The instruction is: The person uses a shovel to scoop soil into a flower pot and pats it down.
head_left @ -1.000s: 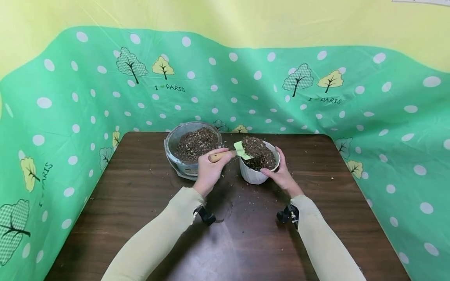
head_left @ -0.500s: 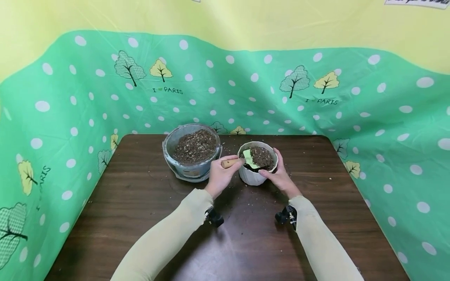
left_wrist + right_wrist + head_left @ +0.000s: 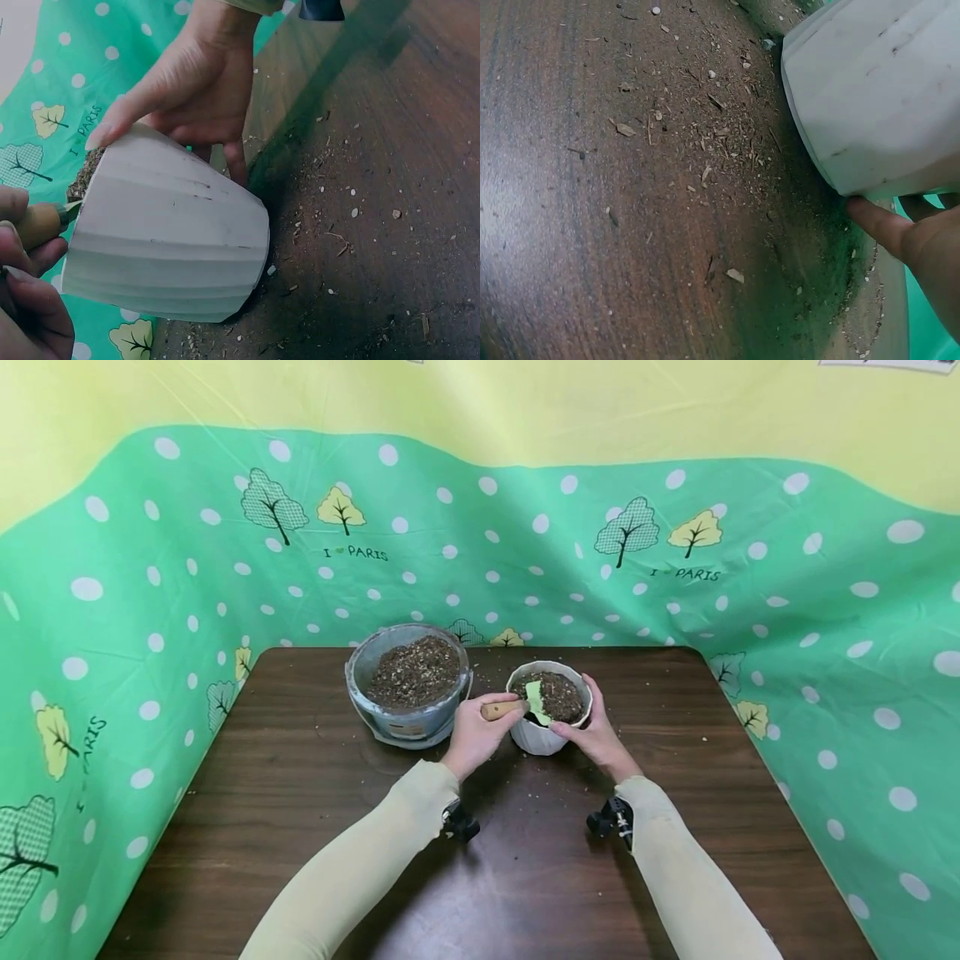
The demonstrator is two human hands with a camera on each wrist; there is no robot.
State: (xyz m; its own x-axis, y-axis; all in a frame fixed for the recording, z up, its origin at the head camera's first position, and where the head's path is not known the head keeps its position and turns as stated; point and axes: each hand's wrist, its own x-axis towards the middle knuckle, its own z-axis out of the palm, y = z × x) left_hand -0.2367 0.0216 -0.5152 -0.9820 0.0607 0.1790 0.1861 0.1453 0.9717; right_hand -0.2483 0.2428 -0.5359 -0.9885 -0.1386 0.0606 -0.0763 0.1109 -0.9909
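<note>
The left hand (image 3: 480,728) gripped a green trowel (image 3: 536,697) by its wooden handle (image 3: 500,710); the right hand (image 3: 597,739) held a white pot (image 3: 536,741), thumb at its near rim. A second earlier the trowel sat heaped over the rim; now it lay inside, so that load of soil (image 3: 564,696) had apparently gone in. The pot, faceted and smudged, stood right of middle near the far edge of the table (image 3: 720,760), a bucket (image 3: 378,712) to its left.
</note>
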